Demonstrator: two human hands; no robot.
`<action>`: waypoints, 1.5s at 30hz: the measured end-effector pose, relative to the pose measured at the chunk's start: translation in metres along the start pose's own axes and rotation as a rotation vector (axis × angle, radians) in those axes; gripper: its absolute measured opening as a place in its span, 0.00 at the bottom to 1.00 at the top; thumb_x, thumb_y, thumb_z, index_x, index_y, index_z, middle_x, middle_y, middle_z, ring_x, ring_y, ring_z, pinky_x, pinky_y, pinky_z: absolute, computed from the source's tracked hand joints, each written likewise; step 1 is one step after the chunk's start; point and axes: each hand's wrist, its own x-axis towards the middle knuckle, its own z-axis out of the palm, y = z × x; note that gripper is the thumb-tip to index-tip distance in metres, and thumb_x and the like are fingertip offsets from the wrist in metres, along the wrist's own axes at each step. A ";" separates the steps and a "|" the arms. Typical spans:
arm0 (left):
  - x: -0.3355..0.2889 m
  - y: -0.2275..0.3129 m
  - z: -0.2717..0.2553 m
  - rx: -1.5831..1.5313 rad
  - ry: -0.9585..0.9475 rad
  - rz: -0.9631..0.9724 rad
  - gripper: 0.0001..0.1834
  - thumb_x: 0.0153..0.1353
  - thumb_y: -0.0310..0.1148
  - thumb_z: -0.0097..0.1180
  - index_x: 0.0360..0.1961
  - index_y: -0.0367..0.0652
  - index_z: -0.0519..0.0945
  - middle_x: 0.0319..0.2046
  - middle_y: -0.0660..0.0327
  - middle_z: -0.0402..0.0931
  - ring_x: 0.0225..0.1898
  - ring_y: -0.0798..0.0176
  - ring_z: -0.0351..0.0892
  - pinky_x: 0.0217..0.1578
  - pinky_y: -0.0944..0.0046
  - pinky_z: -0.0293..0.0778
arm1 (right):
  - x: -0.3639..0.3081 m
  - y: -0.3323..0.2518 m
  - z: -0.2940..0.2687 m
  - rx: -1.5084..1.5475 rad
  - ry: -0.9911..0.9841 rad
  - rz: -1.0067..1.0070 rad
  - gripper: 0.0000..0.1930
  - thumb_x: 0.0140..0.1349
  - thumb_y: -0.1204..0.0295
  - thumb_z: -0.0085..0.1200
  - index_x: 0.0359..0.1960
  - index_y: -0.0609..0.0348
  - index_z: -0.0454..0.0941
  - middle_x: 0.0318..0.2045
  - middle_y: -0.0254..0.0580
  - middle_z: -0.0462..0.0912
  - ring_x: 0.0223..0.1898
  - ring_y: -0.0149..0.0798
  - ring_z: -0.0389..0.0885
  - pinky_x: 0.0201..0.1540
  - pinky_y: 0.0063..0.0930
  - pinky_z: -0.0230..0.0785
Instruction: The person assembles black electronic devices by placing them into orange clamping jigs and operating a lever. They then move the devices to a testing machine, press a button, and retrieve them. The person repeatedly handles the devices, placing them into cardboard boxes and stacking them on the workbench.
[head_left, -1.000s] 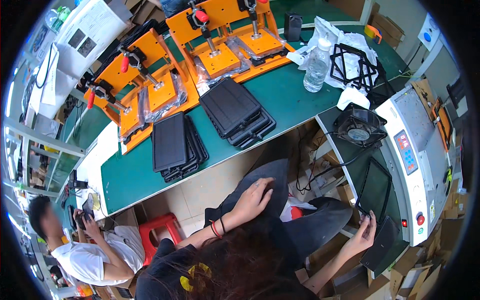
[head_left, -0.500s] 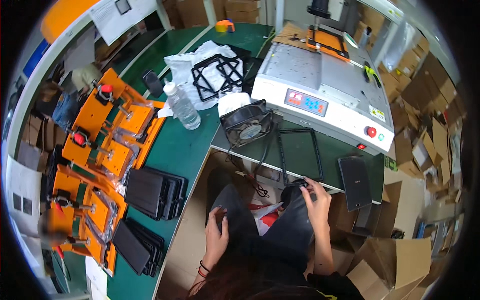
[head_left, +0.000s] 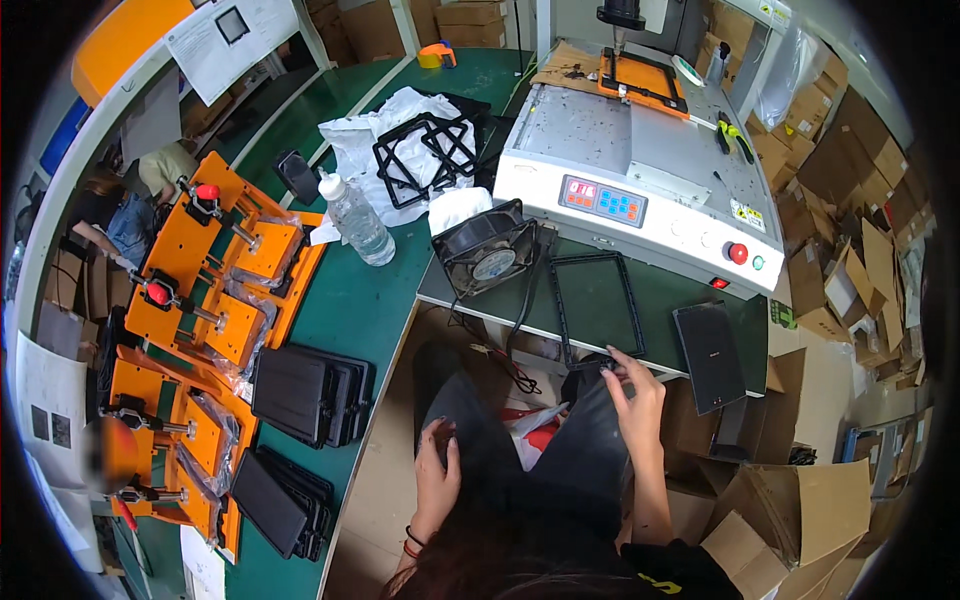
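A thin rectangular black frame (head_left: 637,305) lies on the green table edge in front of the white machine, its near side reaching the edge. My right hand (head_left: 637,400) pinches that near side between thumb and fingers; a dark patch under the fingertips is hard to make out. Over my left thigh, my left hand (head_left: 437,475) hangs with fingers loosely curled and thumb apart, nothing visible in it. To the right of the frame a flat black panel (head_left: 710,355) sits tilted at the table edge.
A black fan (head_left: 490,255) stands left of the frame, near a clear bottle (head_left: 362,225). Behind is the white machine (head_left: 690,222). Orange clamp fixtures (head_left: 180,300) and stacked black panels (head_left: 290,390) occupy the left table. An open cardboard box (head_left: 800,520) is at lower right.
The view has shifted slightly. Both hands stay nearly in place, my right still at the frame's near side. The frame and panel have not visibly moved on the table.
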 end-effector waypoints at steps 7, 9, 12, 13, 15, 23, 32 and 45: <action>0.023 0.032 0.024 -0.071 -0.171 0.151 0.17 0.64 0.23 0.47 0.54 0.32 0.66 0.46 0.47 0.75 0.48 0.53 0.77 0.49 0.60 0.72 | -0.001 0.002 0.002 -0.016 0.068 -0.091 0.11 0.52 0.79 0.61 0.39 0.65 0.81 0.30 0.49 0.81 0.30 0.46 0.79 0.34 0.32 0.70; 0.030 0.044 0.036 -0.147 -0.241 0.154 0.18 0.63 0.22 0.47 0.54 0.32 0.66 0.46 0.47 0.74 0.48 0.52 0.77 0.50 0.61 0.72 | -0.002 -0.008 -0.003 0.017 0.071 -0.069 0.10 0.52 0.80 0.61 0.38 0.65 0.81 0.28 0.49 0.81 0.28 0.45 0.78 0.33 0.31 0.69; 0.051 0.073 0.047 -0.193 -0.320 0.339 0.24 0.60 0.27 0.54 0.56 0.31 0.65 0.51 0.46 0.71 0.52 0.50 0.74 0.51 0.59 0.71 | -0.005 -0.023 -0.020 0.023 0.105 -0.076 0.10 0.52 0.80 0.61 0.37 0.65 0.82 0.26 0.48 0.79 0.26 0.44 0.76 0.32 0.30 0.68; 0.064 0.086 0.046 -0.178 -0.309 0.397 0.26 0.59 0.28 0.56 0.56 0.31 0.64 0.52 0.46 0.70 0.54 0.49 0.73 0.52 0.58 0.71 | -0.006 -0.026 -0.027 0.018 0.122 -0.082 0.10 0.51 0.81 0.61 0.37 0.65 0.82 0.25 0.48 0.79 0.26 0.44 0.76 0.31 0.29 0.68; 0.092 0.128 0.044 -0.155 -0.288 0.516 0.30 0.56 0.32 0.59 0.56 0.30 0.63 0.53 0.45 0.69 0.56 0.47 0.70 0.52 0.57 0.70 | -0.008 -0.031 -0.041 0.014 0.173 -0.085 0.11 0.50 0.82 0.61 0.37 0.65 0.82 0.25 0.47 0.79 0.25 0.42 0.76 0.31 0.28 0.68; 0.233 0.232 0.079 0.027 -0.258 0.646 0.34 0.60 0.46 0.55 0.57 0.28 0.63 0.54 0.38 0.67 0.57 0.41 0.67 0.58 0.56 0.61 | -0.023 -0.028 -0.091 0.073 0.330 -0.030 0.12 0.48 0.86 0.60 0.37 0.66 0.82 0.25 0.45 0.81 0.24 0.36 0.76 0.30 0.23 0.67; 0.366 0.264 0.165 -0.001 -0.227 0.553 0.46 0.54 0.55 0.57 0.57 0.20 0.61 0.57 0.36 0.64 0.62 0.46 0.62 0.62 0.58 0.56 | -0.047 -0.006 -0.116 0.196 0.445 0.129 0.12 0.50 0.86 0.57 0.37 0.69 0.82 0.25 0.44 0.81 0.25 0.33 0.77 0.31 0.21 0.67; 0.420 0.297 0.228 0.592 -0.091 0.484 0.61 0.49 0.72 0.48 0.59 0.16 0.55 0.55 0.31 0.66 0.63 0.34 0.57 0.63 0.50 0.54 | -0.069 -0.004 -0.143 0.143 0.475 0.233 0.11 0.50 0.85 0.57 0.37 0.68 0.81 0.24 0.43 0.80 0.25 0.32 0.78 0.32 0.20 0.68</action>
